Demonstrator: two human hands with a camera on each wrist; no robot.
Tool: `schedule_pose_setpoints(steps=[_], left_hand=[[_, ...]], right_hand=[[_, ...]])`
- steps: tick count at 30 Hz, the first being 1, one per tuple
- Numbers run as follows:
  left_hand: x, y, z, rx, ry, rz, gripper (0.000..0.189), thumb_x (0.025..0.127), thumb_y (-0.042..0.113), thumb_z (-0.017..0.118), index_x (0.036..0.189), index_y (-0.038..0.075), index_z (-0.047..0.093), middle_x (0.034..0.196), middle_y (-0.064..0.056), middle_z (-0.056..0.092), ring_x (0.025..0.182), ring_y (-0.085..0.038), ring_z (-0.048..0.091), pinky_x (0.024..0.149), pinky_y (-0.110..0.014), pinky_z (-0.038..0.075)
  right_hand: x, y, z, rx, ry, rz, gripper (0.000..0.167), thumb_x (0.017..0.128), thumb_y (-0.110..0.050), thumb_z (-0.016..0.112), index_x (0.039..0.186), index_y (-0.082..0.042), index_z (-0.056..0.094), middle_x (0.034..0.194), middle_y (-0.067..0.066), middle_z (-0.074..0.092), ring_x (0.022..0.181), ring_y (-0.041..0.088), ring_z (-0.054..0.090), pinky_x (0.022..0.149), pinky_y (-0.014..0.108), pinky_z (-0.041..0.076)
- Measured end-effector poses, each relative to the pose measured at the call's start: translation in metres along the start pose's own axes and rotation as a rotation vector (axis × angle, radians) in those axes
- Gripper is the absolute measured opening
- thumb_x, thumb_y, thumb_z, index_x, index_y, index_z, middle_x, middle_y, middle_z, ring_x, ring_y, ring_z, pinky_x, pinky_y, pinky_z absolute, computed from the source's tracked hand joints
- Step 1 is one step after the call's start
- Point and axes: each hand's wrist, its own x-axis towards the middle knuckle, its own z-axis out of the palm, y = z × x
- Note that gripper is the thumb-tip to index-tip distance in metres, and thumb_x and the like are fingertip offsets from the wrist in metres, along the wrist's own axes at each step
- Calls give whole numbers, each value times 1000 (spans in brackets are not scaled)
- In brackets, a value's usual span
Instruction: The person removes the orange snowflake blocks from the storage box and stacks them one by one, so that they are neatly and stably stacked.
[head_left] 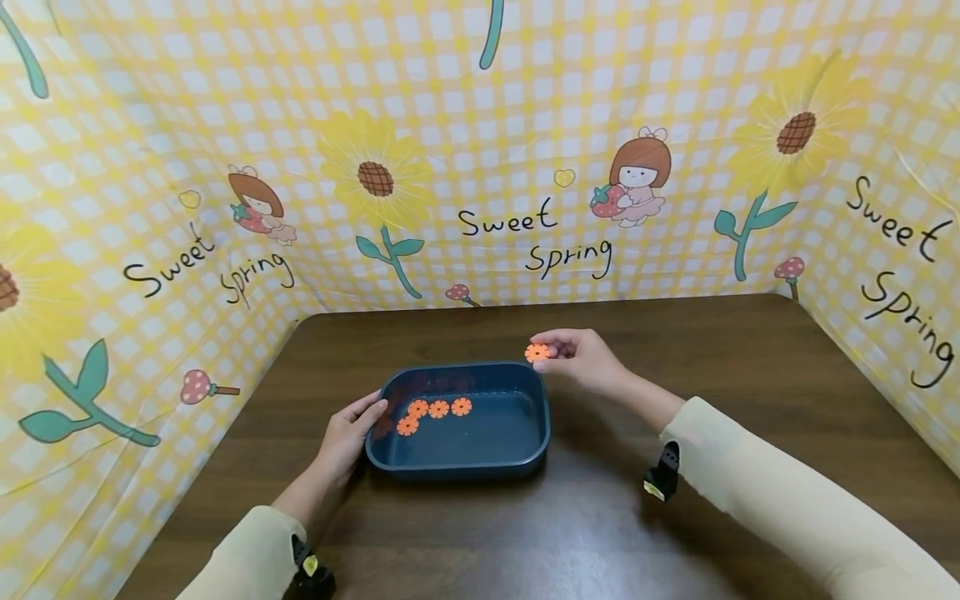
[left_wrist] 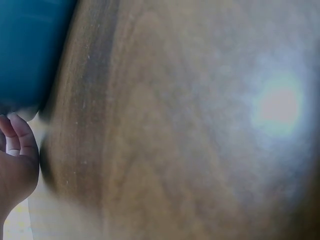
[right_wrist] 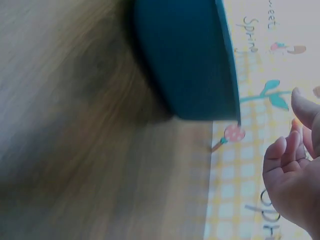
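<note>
Four orange flower-shaped discs (head_left: 438, 409) lie inside the dark blue tray (head_left: 487, 437), towards its far left part: three run in a row, and the other sits at the row's left end, on the side nearer to us. They lie close together, though we cannot tell whether they are linked.

A fifth orange disc (head_left: 537, 352) is up by the tray's far right corner, where our right hand (head_left: 588, 362) pinches it between thumb and fingertips, the grip closed to about the disc's own thickness. We cannot tell whether the disc is over the rim or just beyond it. The right wrist view shows this hand apart from the tray's outer wall, its fingers bent.

Our left hand (head_left: 348, 433) grips the tray's left end, thumb over the rim and fingers along the outside, closed only as far as the wall allows.

Beneath the tray is a brown wooden table (head_left: 600, 517), with a bright patch of light on the side nearer to us. Beyond the tray hangs a yellow-and-white checked cloth (head_left: 495, 125), printed with sunflowers and the words "Sweet Spring". Cream sleeves (head_left: 750, 462) cover both our forearms on the tray's near side.
</note>
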Motion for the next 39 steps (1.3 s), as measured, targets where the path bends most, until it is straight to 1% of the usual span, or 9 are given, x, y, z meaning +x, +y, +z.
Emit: schedule_pose_setpoints(steps=[5,8,12,16,19,23,28,32,39], left_hand=[[0,-1,2,-2,-5,1,58,96,35,62,142,3,49,126,-17,60,97,-19,64,81,-28,54],[0,0,-1,5,-14,2,59,96,36,62,143,4,48,133,-20,56,100,-19,63,82,-29,54],[-3,1,-7,13,-3,-10,59,96,38,62,144,5,47,140,-19,49,106,-20,61,83,-29,53],[-5,3,-10,22,-13,-19,62,95,40,61,145,6,46,143,-19,47,109,-20,60,85,-29,53],[-4,4,-9,31,-30,-21,62,96,40,60,146,6,44,144,-20,45,111,-21,59,87,-30,52],[-2,4,-7,31,-29,-27,60,97,38,60,146,7,44,144,-20,45,113,-23,59,87,-30,52],[0,3,-5,20,-24,-25,59,97,38,60,145,7,45,143,-20,46,112,-23,59,86,-29,52],[-1,3,-4,27,-26,-23,60,97,38,60,145,6,45,143,-20,46,111,-22,60,87,-30,52],[0,2,-2,32,-23,-19,59,97,38,60,145,7,46,143,-18,47,113,-23,58,88,-30,51]], right_hand=[[-10,18,-18,11,60,20,40,85,-10,77,120,4,65,83,7,51,74,19,45,56,22,37],[-16,27,-26,9,94,49,39,84,-11,77,120,2,66,83,7,50,70,18,43,53,22,33],[-21,39,-32,0,105,67,40,84,-13,77,120,1,66,83,8,50,68,17,42,51,22,32],[-26,52,-38,-5,110,69,40,85,-14,77,120,2,66,84,9,51,68,16,44,52,21,35],[-30,63,-46,-17,126,72,39,85,-13,77,119,2,66,84,9,51,68,15,44,51,21,37],[-35,73,-57,-32,143,94,38,85,-11,76,119,2,66,85,9,50,71,15,44,54,21,38],[-40,83,-67,-32,146,168,39,86,-11,75,122,2,64,87,8,48,78,18,43,57,22,39],[-42,89,-73,-32,143,213,42,87,-12,75,124,3,63,87,7,48,78,17,43,58,22,40],[-44,94,-77,-66,112,212,43,87,-13,75,124,4,63,82,6,50,71,16,44,56,23,39]])
